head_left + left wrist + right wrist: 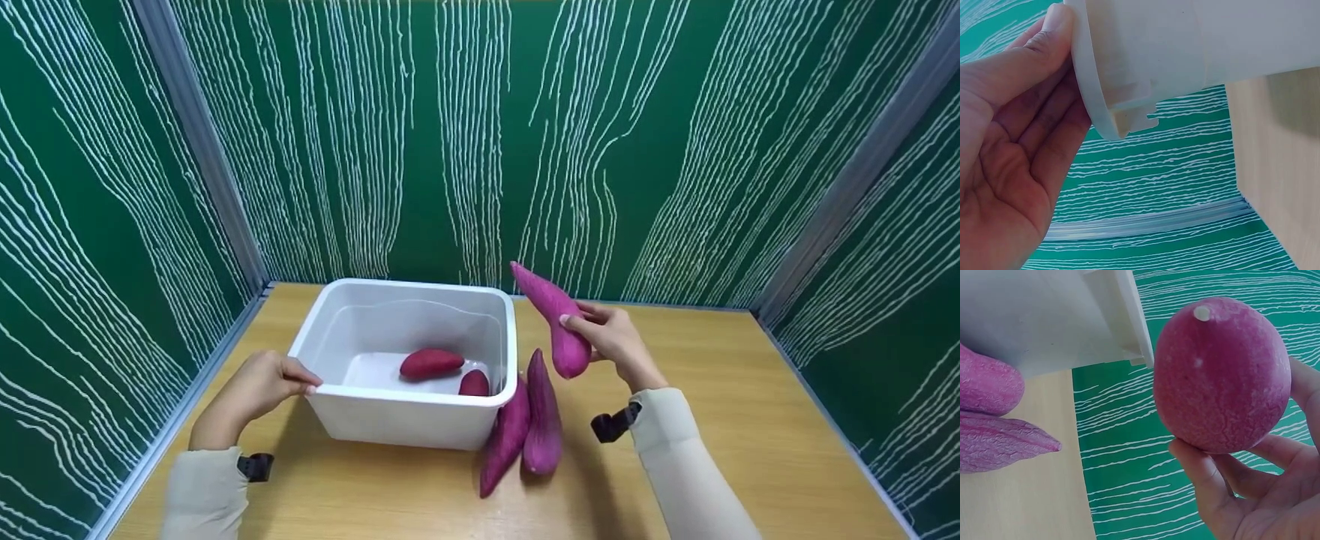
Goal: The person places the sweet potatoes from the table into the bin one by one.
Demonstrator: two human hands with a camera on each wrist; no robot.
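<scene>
My right hand [611, 337] holds a long pink-purple sweet potato [551, 311] up in the air, right of a white plastic bin [405, 416]. In the right wrist view, thumb and fingers wrap the sides of this sweet potato [1221, 377], its blunt end facing the camera. At the bin's near left corner my left hand [266, 386] pinches the rim, the thumb [1058, 19] lying on one side of it in the left wrist view. Inside the bin lie two dark red sweet potatoes, one [431, 363] near the middle, the other [474, 383] partly hidden by the near wall.
Two more purple sweet potatoes lie side by side on the wooden table [712, 435] along the bin's right side, one [506, 439] close against it, the other [543, 420] further right. Green walls [420, 150] with white wavy lines enclose the table's back and sides.
</scene>
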